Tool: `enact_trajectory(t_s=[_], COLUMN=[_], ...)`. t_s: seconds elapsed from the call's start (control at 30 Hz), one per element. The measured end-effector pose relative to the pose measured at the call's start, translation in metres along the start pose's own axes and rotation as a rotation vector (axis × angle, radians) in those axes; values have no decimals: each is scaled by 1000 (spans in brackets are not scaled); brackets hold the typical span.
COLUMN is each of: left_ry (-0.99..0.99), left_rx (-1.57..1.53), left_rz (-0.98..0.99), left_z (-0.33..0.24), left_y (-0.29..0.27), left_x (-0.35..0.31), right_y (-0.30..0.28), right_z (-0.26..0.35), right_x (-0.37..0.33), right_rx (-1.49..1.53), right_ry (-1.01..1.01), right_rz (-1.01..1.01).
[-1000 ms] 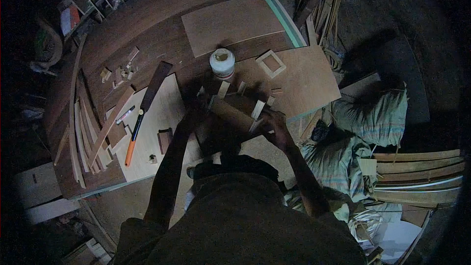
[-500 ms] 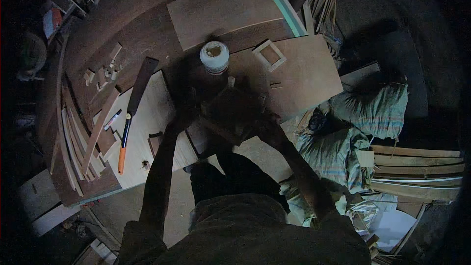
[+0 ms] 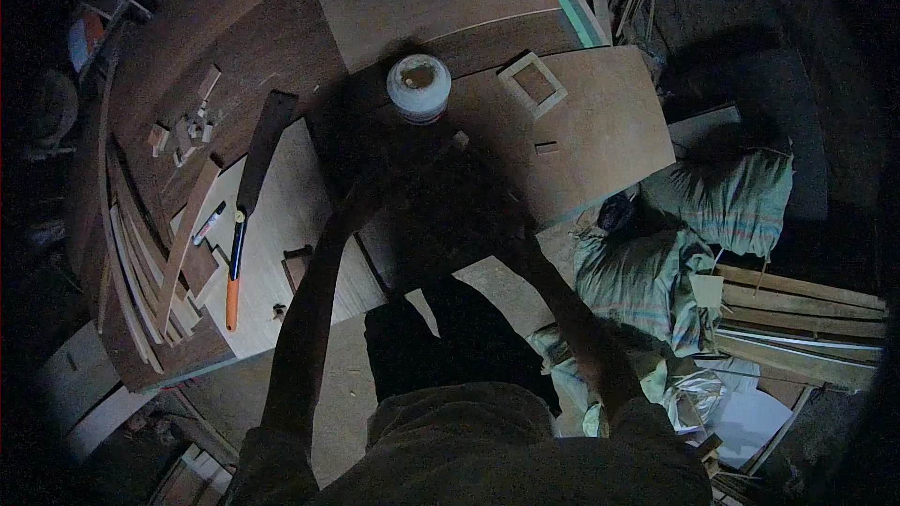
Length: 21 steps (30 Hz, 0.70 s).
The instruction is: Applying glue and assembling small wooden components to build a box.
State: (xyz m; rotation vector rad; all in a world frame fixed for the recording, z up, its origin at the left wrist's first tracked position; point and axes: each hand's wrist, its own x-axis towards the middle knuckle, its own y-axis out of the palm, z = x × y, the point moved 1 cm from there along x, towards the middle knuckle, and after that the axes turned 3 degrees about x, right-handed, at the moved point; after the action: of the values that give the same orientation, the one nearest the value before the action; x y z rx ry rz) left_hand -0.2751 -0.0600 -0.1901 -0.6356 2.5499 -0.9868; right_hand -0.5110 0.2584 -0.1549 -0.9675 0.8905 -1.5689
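Deep shadow lies over both hands at the table's near edge. My left hand (image 3: 354,211) is at the left of a dark, apparently wooden piece, and my right hand (image 3: 514,236) at its right. Both hands seem closed on it, but the fingers and most of its outline are lost in the dark. One pale wood end (image 3: 459,139) catches light just beyond the hands. Past it stands a white, round tub (image 3: 419,94) with its top uncovered. To the right of the tub, a small rectangular wooden frame (image 3: 532,84) lies flat on a plywood sheet (image 3: 614,112).
On the left lie a handsaw (image 3: 232,295) with an orange-ended handle, a marker (image 3: 209,223), curved wood strips (image 3: 131,272) and small offcuts (image 3: 195,131). Woven sacks (image 3: 637,290) and stacked boards (image 3: 797,305) are at the right, beyond the table.
The shadowed piece between my hands has turned, and its pale end has shifted right and farther away. The view has moved slightly; tub, saw and frame appear to stay put.
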Motion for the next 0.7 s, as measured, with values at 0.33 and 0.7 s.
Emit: enact_trajectory(t_s=[0.33,0.7], left_ry=[-32,-61], left_rx=[-49,-120], left_rz=[26,27], left_z=[5,-5], left_y=[-6,-17], left_x=[20,30], right_y=[18,11], right_z=[-5,-7], right_x=[-8,8], right_rx=[40,1186], right_ry=[-28,606], right_rz=[-72,170])
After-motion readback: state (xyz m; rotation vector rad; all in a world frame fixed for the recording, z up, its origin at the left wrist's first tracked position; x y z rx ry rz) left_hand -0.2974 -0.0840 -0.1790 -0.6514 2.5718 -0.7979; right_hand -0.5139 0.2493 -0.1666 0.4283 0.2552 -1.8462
